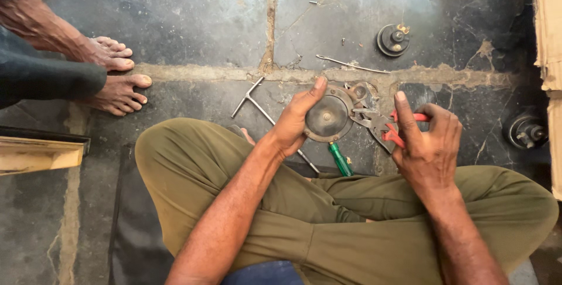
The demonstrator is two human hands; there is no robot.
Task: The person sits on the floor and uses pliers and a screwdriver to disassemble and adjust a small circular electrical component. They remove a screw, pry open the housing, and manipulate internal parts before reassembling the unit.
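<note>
gripping disc (328,116) — left hand (295,124); right hand (427,144) squeezing pliers (380,126)

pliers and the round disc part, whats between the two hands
In the head view, the disc in the left hand meets the pliers held by the right hand; their jaws grip its edge.
</note>
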